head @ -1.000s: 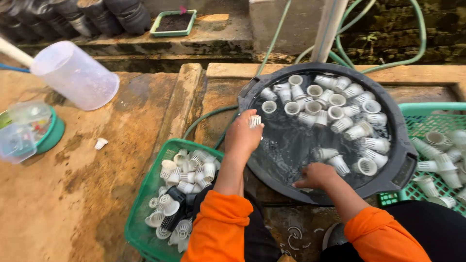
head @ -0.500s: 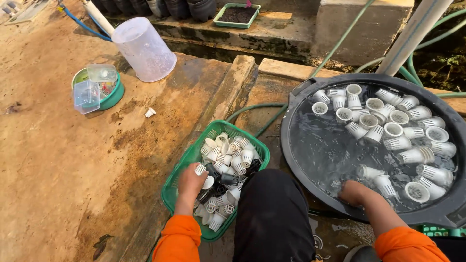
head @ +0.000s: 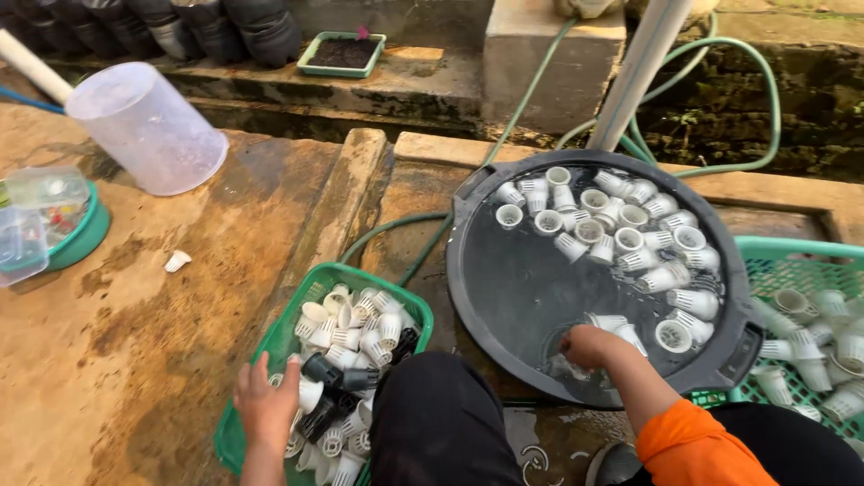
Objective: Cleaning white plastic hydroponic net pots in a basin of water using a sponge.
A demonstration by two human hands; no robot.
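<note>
The left hand [head: 266, 403] lies with fingers spread over the white net cups [head: 355, 326] in the green basket [head: 297, 317], palm down on the heap; it grips nothing that can be seen. Half a second ago it was in the same basket, and a second ago it was lifted over the tub with a cup in its fingers, so the cup has gone into the basket since. Two black cups [head: 337, 373] lie just beside the fingers among the white ones.

The right hand [head: 589, 346] is down in the water at the near edge of the black tub [head: 504, 288], fingers curled; whether it holds a cup cannot be told, since the water and knuckles hide the palm. It has stayed at this spot across all three moments. A white cup floats touching it, and more float packed along the far and right side of the tub.

A second green basket [head: 792, 261] with cups stands right of the tub. A green hose [head: 396, 225] runs between basket and tub. On the concrete to the left lie a clear jug [head: 148, 130] on its side and a teal bowl [head: 76, 238] with clear containers. The view has swung back a little rightward from half a second ago.
</note>
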